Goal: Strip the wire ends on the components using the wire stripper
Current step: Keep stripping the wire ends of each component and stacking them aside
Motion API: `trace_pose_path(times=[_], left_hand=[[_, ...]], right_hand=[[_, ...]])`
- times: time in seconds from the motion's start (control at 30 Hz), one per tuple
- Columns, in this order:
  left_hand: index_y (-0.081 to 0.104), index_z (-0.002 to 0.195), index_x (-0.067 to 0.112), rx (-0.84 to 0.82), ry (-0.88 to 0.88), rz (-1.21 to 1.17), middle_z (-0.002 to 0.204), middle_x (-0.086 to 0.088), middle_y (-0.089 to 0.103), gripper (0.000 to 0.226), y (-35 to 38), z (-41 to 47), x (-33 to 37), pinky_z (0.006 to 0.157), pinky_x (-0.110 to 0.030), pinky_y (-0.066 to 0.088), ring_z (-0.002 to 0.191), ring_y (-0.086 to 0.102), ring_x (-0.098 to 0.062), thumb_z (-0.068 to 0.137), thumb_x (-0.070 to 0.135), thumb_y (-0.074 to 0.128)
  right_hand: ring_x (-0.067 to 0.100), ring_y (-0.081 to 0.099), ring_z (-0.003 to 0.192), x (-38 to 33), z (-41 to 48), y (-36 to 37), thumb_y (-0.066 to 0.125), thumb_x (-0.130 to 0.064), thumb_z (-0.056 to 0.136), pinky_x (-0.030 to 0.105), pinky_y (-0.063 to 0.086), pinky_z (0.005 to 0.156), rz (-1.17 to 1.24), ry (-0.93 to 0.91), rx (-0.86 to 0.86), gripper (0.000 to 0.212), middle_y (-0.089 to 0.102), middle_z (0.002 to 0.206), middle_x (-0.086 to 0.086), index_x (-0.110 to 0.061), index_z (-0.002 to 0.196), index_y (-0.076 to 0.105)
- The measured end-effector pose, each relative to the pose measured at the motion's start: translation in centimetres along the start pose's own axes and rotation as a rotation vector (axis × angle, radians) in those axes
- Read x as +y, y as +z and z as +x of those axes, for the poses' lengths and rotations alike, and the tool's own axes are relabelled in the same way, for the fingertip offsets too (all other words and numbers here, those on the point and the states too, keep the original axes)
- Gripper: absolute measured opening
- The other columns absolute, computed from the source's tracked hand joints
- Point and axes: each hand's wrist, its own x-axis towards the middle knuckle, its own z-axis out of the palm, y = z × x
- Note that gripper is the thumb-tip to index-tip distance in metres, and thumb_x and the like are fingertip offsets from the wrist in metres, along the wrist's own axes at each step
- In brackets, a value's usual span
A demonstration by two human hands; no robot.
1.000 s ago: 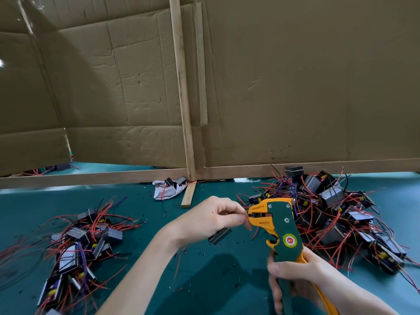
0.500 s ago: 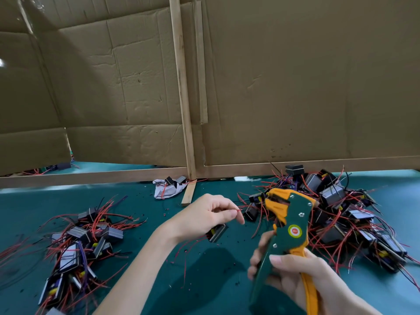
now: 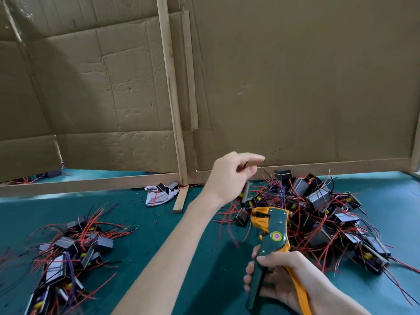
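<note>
Nearest, we see right hand (image 3: 279, 283) curled round the wire stripper (image 3: 272, 233) handles, head up above green table (image 3: 141, 212). Farther, blurred left hand (image 3: 229, 176) pinches a thin wire (image 3: 263, 169) over the right component pile (image 3: 318, 212); cardboard wall (image 3: 295, 76) behind.

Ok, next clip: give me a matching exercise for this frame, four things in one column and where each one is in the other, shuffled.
Things:
1. wire stripper
2. left hand
3. white rag
4. smaller component pile

Places:
A. at the foot of the upright wooden strip
B. gripped by its handles in the right hand
C. in the air above the larger component pile, blurred
D. on the left part of the green mat

Pairs: 1-B, 2-C, 3-A, 4-D
</note>
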Motion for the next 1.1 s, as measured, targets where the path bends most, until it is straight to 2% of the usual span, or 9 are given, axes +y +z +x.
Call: trace_pose_path(times=[0.17,0.3,0.37,0.47,0.57,0.73,0.9,1.0,1.1], left_hand=[[0.066,0.123,0.019,0.258,0.054,-0.025,0.093,-0.009,0.058,0.035,3.6,5.2,4.2,0.078,-0.021,0.041,0.083,0.054,-0.02,0.096,0.003,0.05],[0.064,0.12,0.014,0.435,-0.127,-0.302,0.103,-0.017,0.058,0.037,6.6,7.6,6.1,0.085,-0.036,0.052,0.091,0.06,-0.03,0.093,-0.003,0.046],[0.059,0.124,0.011,0.323,-0.279,-0.426,0.113,-0.021,0.055,0.039,8.4,7.5,6.2,0.086,-0.044,0.054,0.099,0.061,-0.039,0.091,-0.005,0.045],[0.031,0.148,0.02,-0.036,-0.418,-0.401,0.135,-0.019,0.044,0.065,9.6,5.9,5.1,0.078,-0.037,0.054,0.1,0.061,-0.035,0.09,-0.003,0.048],[0.011,0.153,0.031,-0.175,-0.344,-0.287,0.143,-0.018,0.04,0.08,8.1,3.9,3.5,0.077,-0.032,0.049,0.102,0.06,-0.029,0.09,0.007,0.053],[0.04,0.142,0.017,-0.157,-0.336,0.1,0.138,-0.014,0.051,0.051,0.4,1.3,-2.1,0.095,-0.033,0.047,0.11,0.057,-0.024,0.092,0.007,0.048],[0.048,0.131,0.006,-0.697,-0.893,1.076,0.129,-0.012,0.055,0.04,-8.3,-3.0,-10.0,0.097,-0.041,0.048,0.116,0.056,-0.03,0.091,0.008,0.045],[0.056,0.122,0.006,-0.847,-1.183,1.215,0.131,-0.008,0.055,0.031,-11.1,-6.4,-13.0,0.103,-0.038,0.045,0.123,0.054,-0.026,0.094,0.017,0.049],[0.053,0.132,0.007,-0.806,-1.16,1.225,0.14,-0.013,0.049,0.042,-12.1,-8.6,-14.9,0.101,-0.043,0.046,0.122,0.054,-0.032,0.094,0.023,0.057]], right_hand=[[0.044,0.065,0.067,-0.4,0.0,-0.3,0.067,0.008,0.055,0.053,0.058,0.062,0.017,0.007,-0.014,0.017,0.06,0.077,0.028,0.006,0.072,0.067],[0.045,0.066,0.071,-0.2,0.5,-0.8,0.075,0.005,0.044,0.054,0.057,0.066,-0.035,0.009,0.005,0.053,0.061,0.088,0.031,0.007,0.096,0.065],[0.044,0.067,0.069,0.1,0.8,-1.1,0.079,0.004,0.036,0.052,0.058,0.063,-0.052,0.007,0.025,0.07,0.062,0.088,0.031,0.008,0.104,0.063],[0.044,0.067,0.068,0.2,0.9,-1.4,0.089,0.001,0.023,0.051,0.057,0.063,-0.052,-0.005,0.036,0.077,0.063,0.084,0.031,0.009,0.095,0.066],[0.044,0.067,0.068,0.0,0.7,-1.1,0.078,0.005,0.046,0.052,0.057,0.064,-0.037,0.014,0.019,0.035,0.063,0.079,0.029,0.006,0.079,0.069],[0.042,0.066,0.063,0.1,0.4,-0.8,0.064,0.002,0.057,0.051,0.059,0.061,-0.022,-0.018,0.045,0.021,0.062,0.075,0.028,0.005,0.078,0.065],[0.042,0.066,0.068,0.0,0.7,-0.7,0.065,0.002,0.059,0.051,0.058,0.063,-0.037,-0.014,0.065,0.02,0.062,0.078,0.028,0.004,0.079,0.065],[0.043,0.066,0.07,0.1,0.9,-1.1,0.067,0.002,0.06,0.052,0.058,0.064,-0.025,-0.009,0.08,0.017,0.062,0.08,0.028,0.004,0.076,0.068],[0.043,0.067,0.072,0.2,1.1,-1.3,0.07,0.001,0.058,0.052,0.058,0.066,-0.035,-0.013,0.087,0.016,0.063,0.081,0.028,0.004,0.074,0.071]])
